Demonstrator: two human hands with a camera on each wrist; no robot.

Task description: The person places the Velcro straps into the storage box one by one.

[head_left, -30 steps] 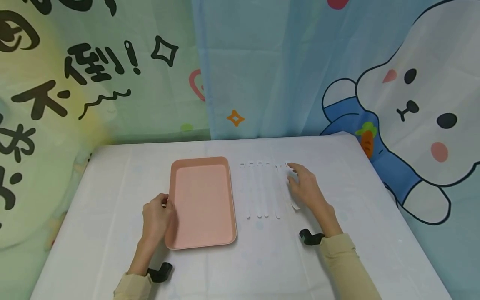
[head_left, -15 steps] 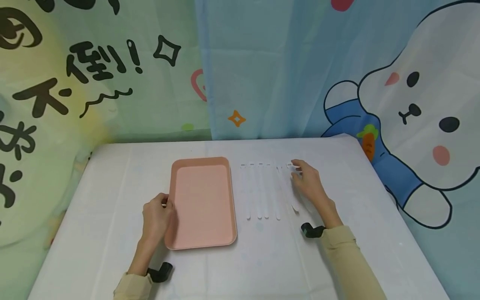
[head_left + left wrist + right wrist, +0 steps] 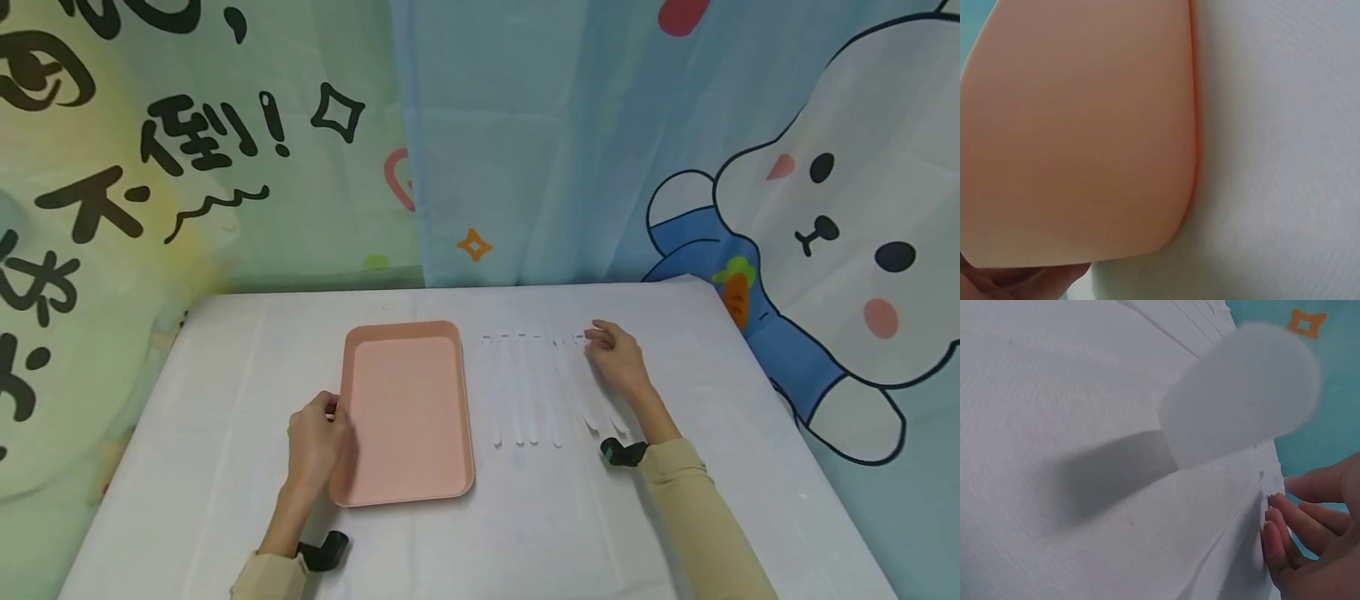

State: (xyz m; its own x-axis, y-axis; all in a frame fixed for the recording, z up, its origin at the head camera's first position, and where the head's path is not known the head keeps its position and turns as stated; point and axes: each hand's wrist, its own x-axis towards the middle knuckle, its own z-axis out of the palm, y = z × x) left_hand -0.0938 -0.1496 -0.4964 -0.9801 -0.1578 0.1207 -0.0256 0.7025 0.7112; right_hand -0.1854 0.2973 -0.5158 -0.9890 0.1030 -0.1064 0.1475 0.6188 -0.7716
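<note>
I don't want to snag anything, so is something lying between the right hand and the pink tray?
Yes. In the head view, several thin white strips lie roughly side by side on the white table, between the right hand and the pink tray.

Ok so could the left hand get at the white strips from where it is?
Probably not as things stand: the left hand is at the left edge of the pink tray, which lies between it and the white strips.
</note>
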